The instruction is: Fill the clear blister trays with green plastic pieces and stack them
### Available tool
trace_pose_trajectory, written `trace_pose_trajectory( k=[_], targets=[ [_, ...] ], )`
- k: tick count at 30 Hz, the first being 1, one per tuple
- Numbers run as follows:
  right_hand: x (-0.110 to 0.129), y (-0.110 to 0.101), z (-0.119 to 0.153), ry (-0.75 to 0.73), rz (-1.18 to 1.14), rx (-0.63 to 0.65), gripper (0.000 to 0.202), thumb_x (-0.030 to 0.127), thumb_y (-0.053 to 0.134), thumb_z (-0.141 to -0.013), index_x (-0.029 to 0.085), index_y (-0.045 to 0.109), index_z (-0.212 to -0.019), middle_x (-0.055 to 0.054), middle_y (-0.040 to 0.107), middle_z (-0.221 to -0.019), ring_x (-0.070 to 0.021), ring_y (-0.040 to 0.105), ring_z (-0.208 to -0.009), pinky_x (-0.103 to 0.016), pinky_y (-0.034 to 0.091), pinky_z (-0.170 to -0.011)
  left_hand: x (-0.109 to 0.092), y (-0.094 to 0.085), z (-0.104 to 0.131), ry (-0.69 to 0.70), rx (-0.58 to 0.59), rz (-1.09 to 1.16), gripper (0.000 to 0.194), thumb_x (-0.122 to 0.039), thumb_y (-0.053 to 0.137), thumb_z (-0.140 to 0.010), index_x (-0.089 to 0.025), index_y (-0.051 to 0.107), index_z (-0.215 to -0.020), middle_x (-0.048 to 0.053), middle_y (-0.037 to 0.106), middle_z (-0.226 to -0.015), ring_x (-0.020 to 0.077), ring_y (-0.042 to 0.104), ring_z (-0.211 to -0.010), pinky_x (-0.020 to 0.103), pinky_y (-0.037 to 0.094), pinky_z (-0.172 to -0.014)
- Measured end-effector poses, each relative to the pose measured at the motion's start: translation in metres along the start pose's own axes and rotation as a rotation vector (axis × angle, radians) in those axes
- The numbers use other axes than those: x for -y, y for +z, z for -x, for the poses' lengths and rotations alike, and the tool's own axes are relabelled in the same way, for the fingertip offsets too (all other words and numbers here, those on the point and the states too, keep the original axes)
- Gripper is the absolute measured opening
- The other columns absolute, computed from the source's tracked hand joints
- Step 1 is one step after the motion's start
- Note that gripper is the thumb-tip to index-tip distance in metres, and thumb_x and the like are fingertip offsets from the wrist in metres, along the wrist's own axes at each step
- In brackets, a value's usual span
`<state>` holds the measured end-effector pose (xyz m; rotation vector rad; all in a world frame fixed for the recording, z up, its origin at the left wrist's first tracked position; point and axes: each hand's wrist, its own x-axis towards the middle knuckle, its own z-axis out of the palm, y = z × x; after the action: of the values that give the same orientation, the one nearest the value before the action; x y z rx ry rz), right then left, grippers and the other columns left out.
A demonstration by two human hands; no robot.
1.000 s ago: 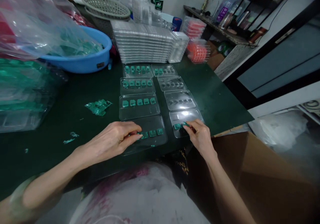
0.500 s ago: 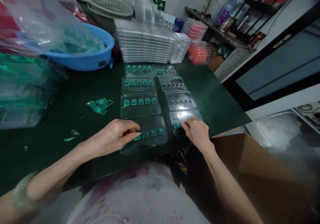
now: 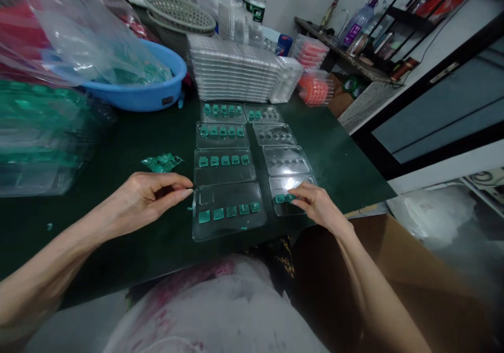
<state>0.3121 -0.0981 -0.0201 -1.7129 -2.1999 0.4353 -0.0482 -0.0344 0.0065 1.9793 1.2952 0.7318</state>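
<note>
Two columns of clear plastic trays lie on the dark green table. My right hand pinches a green piece over the nearest right tray, beside another green piece. The nearest left tray bears a row of several green pieces. Just left of that tray, my left hand has its thumb and fingertips nearly together; whether anything small is between them is too unclear to tell. A heap of green pieces lies beyond my left hand.
Stacked clear trays stand at the back, beside packs of orange pieces. A blue basin and a plastic bag are at the back left. An open cardboard box stands below the table's right edge.
My left hand has moved left off the nearest left tray, uncovering its leftmost green piece. My right hand has shifted slightly right, and a second green piece now shows at its fingertips.
</note>
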Motion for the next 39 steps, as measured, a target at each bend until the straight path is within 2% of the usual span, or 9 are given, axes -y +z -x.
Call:
trace_pose_trajectory(
  k=[3,9,13,18,22,28,31,34,39],
  targets=[
    [0.002,0.003,-0.008,-0.036,0.052,0.065,0.017,0.018,0.051,-0.078,0.02,0.064,-0.088,-0.003,0.058,-0.079,-0.0121,0.053,-0.067,-0.026,0.042,-0.064,0.014,-0.019,0.002,-0.06,0.056,-0.089,0.027,-0.035,0.061,-0.07,-0.018,0.064,-0.091,-0.002,0.063,-0.073,0.0091,0.052,-0.06,0.015,0.04,-0.051],
    [0.002,0.012,-0.013,-0.036,0.214,0.147,0.014,0.017,0.05,-0.076,0.018,0.065,-0.075,-0.005,0.059,-0.071,-0.0153,0.055,-0.064,-0.027,0.042,-0.061,0.022,-0.049,0.004,-0.247,-0.104,-0.078,0.03,-0.038,0.052,-0.076,-0.013,0.061,-0.089,0.001,0.061,-0.069,0.0096,0.052,-0.056,0.017,0.04,-0.048],
    [-0.008,0.023,-0.011,-0.035,0.304,0.137,0.021,0.019,0.046,-0.077,0.018,0.064,-0.086,-0.008,0.062,-0.078,-0.019,0.059,-0.068,-0.03,0.044,-0.062,0.036,-0.049,-0.008,-0.258,-0.2,-0.234,0.027,-0.032,0.049,-0.076,-0.012,0.06,-0.09,0.005,0.063,-0.072,0.0133,0.055,-0.059,0.023,0.043,-0.055],
    [-0.024,0.026,-0.003,-0.054,0.291,0.056,0.033,0.028,0.044,-0.078,0.018,0.056,-0.107,-0.009,0.064,-0.082,-0.0199,0.06,-0.065,-0.031,0.046,-0.057,0.061,-0.041,-0.024,-0.116,-0.112,-0.46,0.026,-0.026,0.053,-0.071,-0.017,0.062,-0.094,0.008,0.059,-0.098,0.0202,0.056,-0.086,0.03,0.041,-0.074],
    [-0.022,0.019,0.004,-0.008,0.337,-0.015,0.039,0.037,0.047,-0.076,0.024,0.053,-0.112,-0.007,0.064,-0.078,-0.02,0.059,-0.056,-0.03,0.042,-0.046,0.065,-0.041,-0.027,-0.124,-0.053,-0.415,0.021,-0.026,0.059,-0.066,-0.019,0.063,-0.085,0.005,0.061,-0.087,0.0179,0.056,-0.076,0.028,0.042,-0.068],
    [0.033,0.013,-0.008,-0.052,0.134,-0.135,0.036,0.039,0.046,-0.079,0.025,0.052,-0.111,-0.005,0.062,-0.081,-0.0172,0.058,-0.061,-0.029,0.045,-0.052,0.056,-0.047,-0.018,-0.191,-0.083,-0.232,0.021,-0.029,0.047,-0.075,-0.014,0.06,-0.081,0.003,0.058,-0.062,0.0119,0.053,-0.054,0.023,0.04,-0.049],
    [0.077,0.02,-0.03,-0.128,-0.112,-0.127,0.029,0.033,0.047,-0.08,0.024,0.055,-0.107,-0.004,0.061,-0.079,-0.0145,0.057,-0.062,-0.026,0.046,-0.054,0.051,-0.049,-0.014,-0.302,-0.147,0.124,0.022,-0.032,0.051,-0.074,-0.012,0.058,-0.081,0.0,0.051,-0.052,0.008,0.045,-0.042,0.019,0.033,-0.038],
    [0.121,0.034,-0.055,-0.211,-0.32,-0.142,0.025,0.027,0.046,-0.082,0.023,0.055,-0.105,-0.002,0.059,-0.08,-0.0127,0.056,-0.066,-0.024,0.046,-0.058,0.039,-0.046,-0.008,-0.338,-0.133,0.445,0.023,-0.034,0.058,-0.071,-0.013,0.056,-0.079,0.0,0.051,-0.05,0.0059,0.041,-0.039,0.018,0.029,-0.035],
    [0.174,0.057,-0.084,-0.335,-0.402,-0.217,0.028,0.022,0.044,-0.083,0.021,0.053,-0.11,-0.005,0.056,-0.092,-0.013,0.054,-0.074,-0.024,0.045,-0.064,0.001,-0.036,0.008,-0.273,-0.044,0.462,0.021,-0.029,0.057,-0.073,-0.013,0.057,-0.087,-0.002,0.05,-0.053,0.0056,0.043,-0.043,0.016,0.031,-0.036]
  ],
)
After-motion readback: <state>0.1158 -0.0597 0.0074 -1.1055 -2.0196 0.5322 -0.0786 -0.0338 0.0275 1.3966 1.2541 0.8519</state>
